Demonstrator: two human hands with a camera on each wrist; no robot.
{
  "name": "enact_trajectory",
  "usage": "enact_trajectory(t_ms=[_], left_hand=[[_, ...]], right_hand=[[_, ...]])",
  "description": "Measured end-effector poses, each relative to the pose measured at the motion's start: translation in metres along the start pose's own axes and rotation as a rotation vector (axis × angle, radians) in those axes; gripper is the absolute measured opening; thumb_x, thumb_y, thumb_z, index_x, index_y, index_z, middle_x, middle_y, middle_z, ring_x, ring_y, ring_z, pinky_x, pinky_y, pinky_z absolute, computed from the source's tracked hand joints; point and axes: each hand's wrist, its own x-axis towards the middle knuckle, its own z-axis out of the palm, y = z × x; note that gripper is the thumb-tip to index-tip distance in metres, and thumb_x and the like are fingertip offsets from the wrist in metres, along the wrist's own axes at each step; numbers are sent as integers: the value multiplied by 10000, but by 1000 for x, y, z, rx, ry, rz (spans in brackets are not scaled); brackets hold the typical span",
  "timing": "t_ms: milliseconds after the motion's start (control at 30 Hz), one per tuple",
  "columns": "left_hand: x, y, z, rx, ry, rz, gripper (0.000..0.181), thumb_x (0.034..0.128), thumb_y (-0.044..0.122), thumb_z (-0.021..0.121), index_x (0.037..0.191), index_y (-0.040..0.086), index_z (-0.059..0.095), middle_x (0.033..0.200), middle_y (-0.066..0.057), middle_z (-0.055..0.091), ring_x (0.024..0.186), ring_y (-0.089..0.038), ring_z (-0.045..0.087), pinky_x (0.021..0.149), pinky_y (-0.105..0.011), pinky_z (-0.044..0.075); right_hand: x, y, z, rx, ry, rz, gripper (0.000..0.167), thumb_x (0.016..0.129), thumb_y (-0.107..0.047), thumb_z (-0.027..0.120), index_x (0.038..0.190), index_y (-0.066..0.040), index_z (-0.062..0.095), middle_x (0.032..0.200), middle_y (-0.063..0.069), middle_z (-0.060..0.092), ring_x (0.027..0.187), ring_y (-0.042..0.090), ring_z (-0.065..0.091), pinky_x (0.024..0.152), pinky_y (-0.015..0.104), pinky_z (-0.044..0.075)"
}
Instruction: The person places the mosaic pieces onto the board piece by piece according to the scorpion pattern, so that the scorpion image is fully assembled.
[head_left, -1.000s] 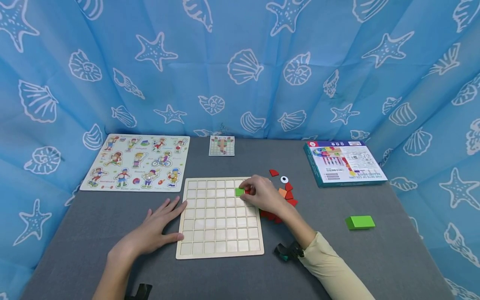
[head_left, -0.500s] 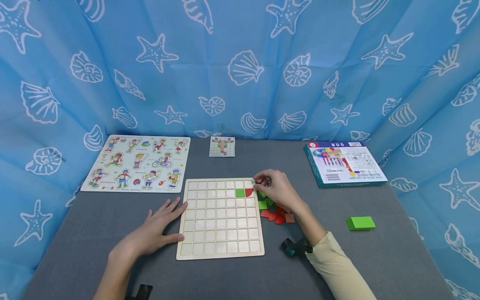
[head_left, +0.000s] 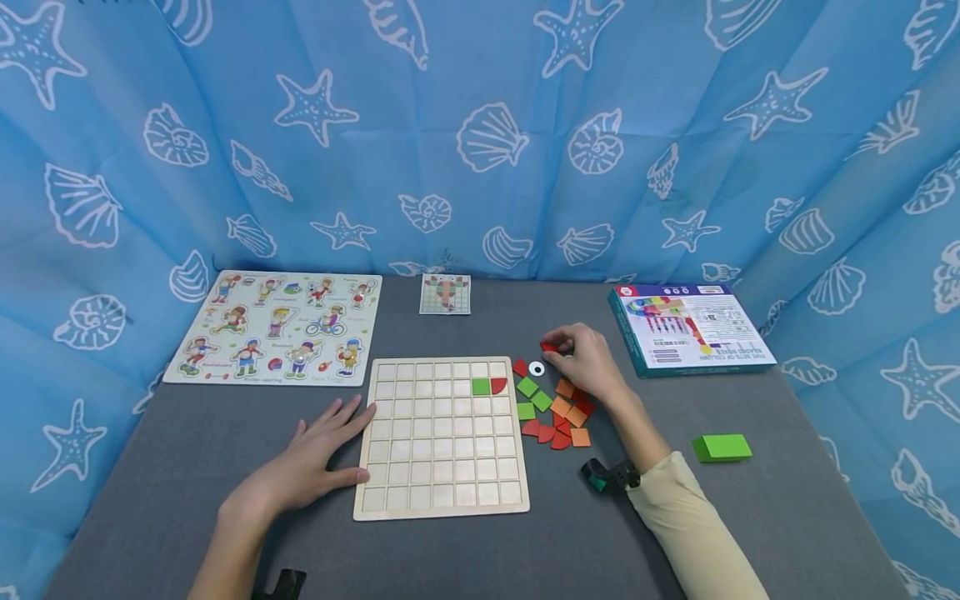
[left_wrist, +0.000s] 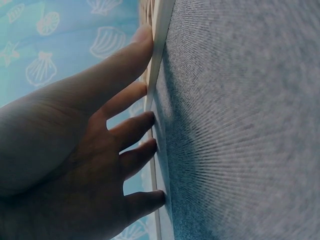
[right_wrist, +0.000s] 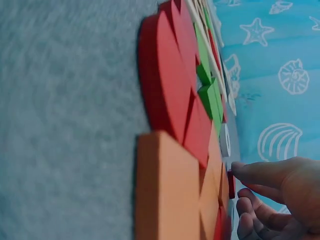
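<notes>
My right hand is beyond the upper right corner of the wooden grid board. Thumb and finger pinch a red quarter-round tile, also visible as a small red piece by the fingertips in the right wrist view. My left hand lies with spread, straight fingers against the board's left edge; in the left wrist view the left hand's fingertips touch that edge. A green square tile and a red quarter-round tile sit side by side in the board's cells.
Right of the board lie several loose green tiles, orange tiles, red tiles and a white ring-like disc. Behind are a picture puzzle board, a pattern card and a box. A green block stands farther right.
My right hand has left the board's upper right cells, moving right and away to the red tile beyond the loose pieces. The red quarter-round stays in its cell. My left hand has kept its place.
</notes>
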Motion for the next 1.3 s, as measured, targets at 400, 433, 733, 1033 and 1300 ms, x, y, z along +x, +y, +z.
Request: enact_trajectory(t_ms=[400, 433, 733, 1033, 1300], left_hand=[[2, -5, 3, 5, 3, -2, 969, 917, 612, 785, 1722, 339, 320, 1836, -133, 194, 1700, -487, 87, 1201, -902, 21], [2, -6, 3, 7, 6, 1, 969, 914, 616, 786, 1720, 345, 322, 1835, -133, 198, 1700, -488, 90, 1197, -905, 23], [3, -6, 3, 0, 7, 16, 977, 917, 590, 796, 1725, 327, 315, 1829, -163, 199, 1698, -491, 76, 1163, -928, 21], [0, 0, 1, -5, 10, 33, 980, 918, 561, 805, 1727, 287, 324, 1823, -190, 198, 1693, -502, 58, 1142, -939, 20], [1, -3, 2, -10, 13, 31, 970, 913, 611, 787, 1720, 317, 335, 1829, -165, 198, 1689, -512, 79, 1152, -933, 24]], right_hand=[[6, 1, -2, -52, -50, -8, 245, 983, -95, 773, 1195, 29, 772, 1185, 236, 757, 997, 319, 695, 905, 491, 595], [6, 0, -2, -51, -52, -10, 245, 980, -91, 771, 1193, 30, 769, 1184, 236, 762, 1004, 323, 704, 917, 508, 603], [2, -12, 0, 67, -70, -64, 256, 974, -92, 789, 1216, -7, 786, 1173, 199, 792, 983, 293, 753, 826, 378, 632], [-1, -45, 15, 149, -204, -204, 244, 976, -68, 783, 1216, -29, 804, 1170, 157, 775, 953, 222, 751, 815, 300, 626], [4, -63, 30, 131, -295, -276, 229, 991, -10, 727, 1204, -15, 810, 1182, 164, 771, 786, 147, 657, 709, 234, 538]])
